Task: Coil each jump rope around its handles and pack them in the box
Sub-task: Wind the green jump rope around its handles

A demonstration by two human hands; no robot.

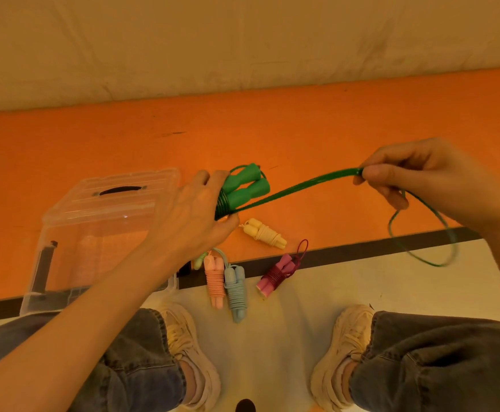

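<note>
A green jump rope (302,185) was partly coiled: several turns wrapped the lower ends of its two green handles (247,185), held side by side in the air above an orange mat (242,123). The left hand (195,215) gripped that wrapped bundle, fingers curled around it. The doubled cord ran taut to the right hand (415,176), which pinched it between thumb and fingertips; a long loose loop (424,239) hung below, so winding looked about half done. On the floor below lay four finished coils: yellow (265,233), pink (214,281), blue (236,289) and maroon (277,275). None appeared packed; the clear plastic box (94,233) stood at left with its lid on.
</note>
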